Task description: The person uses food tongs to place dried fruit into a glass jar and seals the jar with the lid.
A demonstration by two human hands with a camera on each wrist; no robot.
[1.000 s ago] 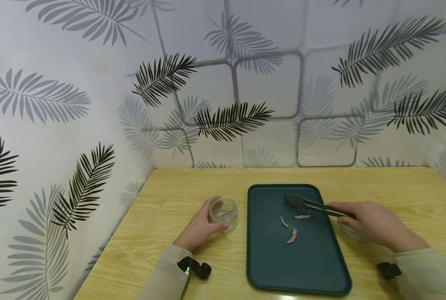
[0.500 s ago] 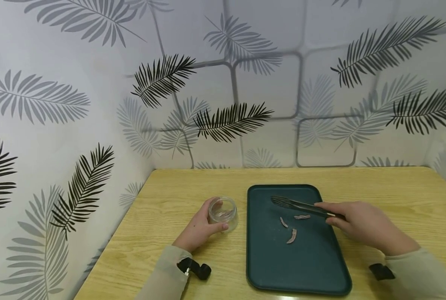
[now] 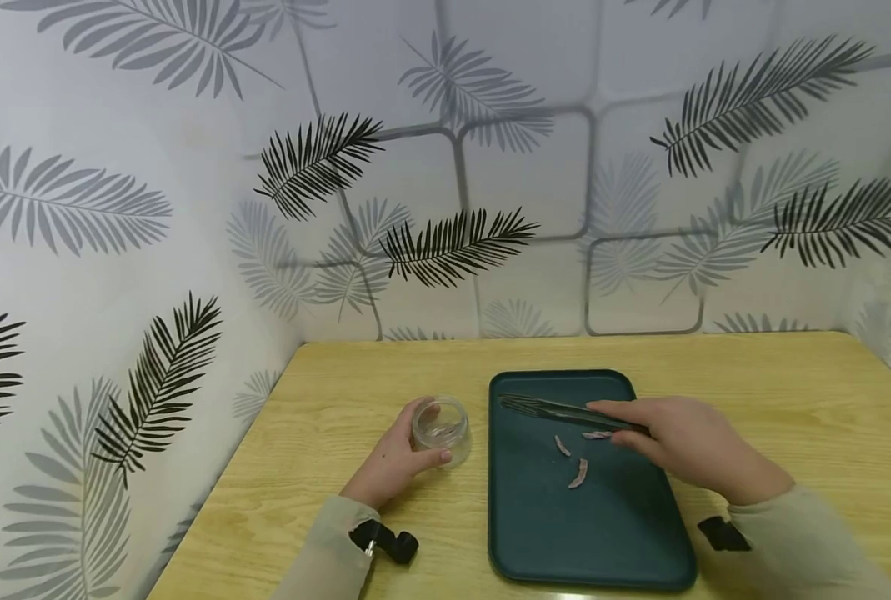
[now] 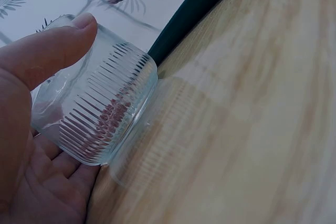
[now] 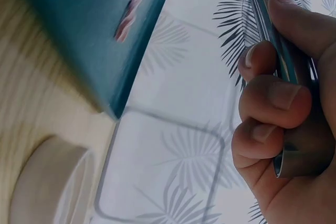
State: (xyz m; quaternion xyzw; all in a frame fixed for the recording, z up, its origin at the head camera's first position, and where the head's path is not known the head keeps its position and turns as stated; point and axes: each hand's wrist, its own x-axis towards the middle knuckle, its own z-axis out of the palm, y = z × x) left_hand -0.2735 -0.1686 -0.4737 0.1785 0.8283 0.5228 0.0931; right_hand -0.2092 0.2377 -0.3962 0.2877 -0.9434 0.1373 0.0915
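My left hand [image 3: 394, 457] grips a clear ribbed glass jar [image 4: 100, 93] that stands on the table left of the tray. Reddish-brown pieces [image 4: 107, 121] lie inside the jar. With my right hand [image 3: 696, 446] I hold metal tongs [image 3: 565, 413] above the tray; their head points left, near the tray's left edge. A small pinkish bit shows at the tongs' tip in the left wrist view, too small to make out. On the dark green tray [image 3: 588, 533] lie thin pinkish-brown strips [image 3: 578, 474], one partly behind the right hand's fingertips.
A pale round container or lid [image 5: 50, 182] rests on the table in the right wrist view. The wooden table [image 3: 355, 375] meets a leaf-patterned wall [image 3: 415, 317] at the back and left. The tray has a low raised rim.
My right hand has carried the tongs leftward across the tray, from its right side to near its left edge. The left hand and jar hold their place. The view has shifted slightly.
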